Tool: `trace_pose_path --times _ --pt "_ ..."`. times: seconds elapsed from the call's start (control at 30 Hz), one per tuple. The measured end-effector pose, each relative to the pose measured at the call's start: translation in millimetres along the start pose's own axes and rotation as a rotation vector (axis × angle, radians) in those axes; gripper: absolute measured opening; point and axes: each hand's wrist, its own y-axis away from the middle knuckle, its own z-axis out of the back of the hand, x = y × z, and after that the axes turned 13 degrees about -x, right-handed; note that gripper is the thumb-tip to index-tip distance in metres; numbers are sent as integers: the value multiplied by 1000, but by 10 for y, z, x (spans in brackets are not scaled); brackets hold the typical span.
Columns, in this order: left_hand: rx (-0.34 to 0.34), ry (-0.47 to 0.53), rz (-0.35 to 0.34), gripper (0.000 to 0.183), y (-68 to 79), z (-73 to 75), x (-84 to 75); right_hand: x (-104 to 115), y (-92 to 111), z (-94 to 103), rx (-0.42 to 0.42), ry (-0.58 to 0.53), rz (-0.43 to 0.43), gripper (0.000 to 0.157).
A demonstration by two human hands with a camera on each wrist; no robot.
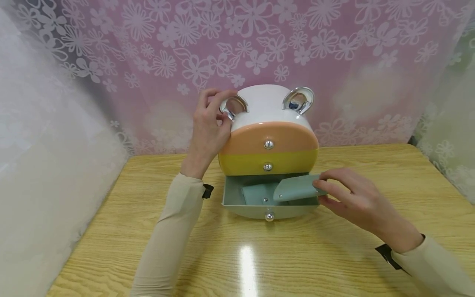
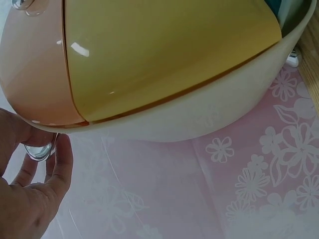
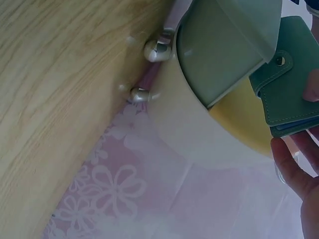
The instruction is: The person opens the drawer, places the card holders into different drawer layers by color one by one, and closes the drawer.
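Observation:
A rounded white storage box [image 1: 263, 101] has an orange drawer front [image 1: 245, 138], a yellow one [image 1: 241, 163] and a pulled-out pale green drawer [image 1: 237, 211] at the bottom. My left hand [image 1: 208, 130] holds the chrome ear-shaped ring [image 1: 243, 102] on the box's left, fingers and thumb around it in the left wrist view. Between fingers and thumb, my right hand [image 1: 352, 200] pinches a green snap wallet [image 3: 291, 89] by its right end, tilted over the open drawer. Inside that drawer lies another green piece [image 1: 254, 193] with a snap, partly overlapped by the wallet.
A second chrome ring [image 1: 307, 97] stands on the box's right. Round silver knobs [image 1: 269, 144] sit on the drawer fronts, and small chrome feet [image 3: 157, 51] show underneath. The wood-grain table [image 1: 208, 255] meets a pink floral curtain [image 1: 167, 62] behind.

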Motion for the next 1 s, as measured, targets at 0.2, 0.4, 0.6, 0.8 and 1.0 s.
trace_pose_path --times 0.2,0.4,0.6,0.8,1.0 --pt "4 6 0 45 2 -2 5 -10 41 -129 50 -48 -7 39" --pt "0 14 5 45 -5 -3 0 -22 50 -249 71 -83 9 35" --pt "6 6 14 43 -17 10 -16 -20 8 -346 98 -81 30 35" --pt "8 -5 21 43 -22 12 -8 -28 -27 -398 115 -60 16 35" --pt "9 -4 18 43 -15 7 -8 -33 -12 -445 127 -65 8 37"
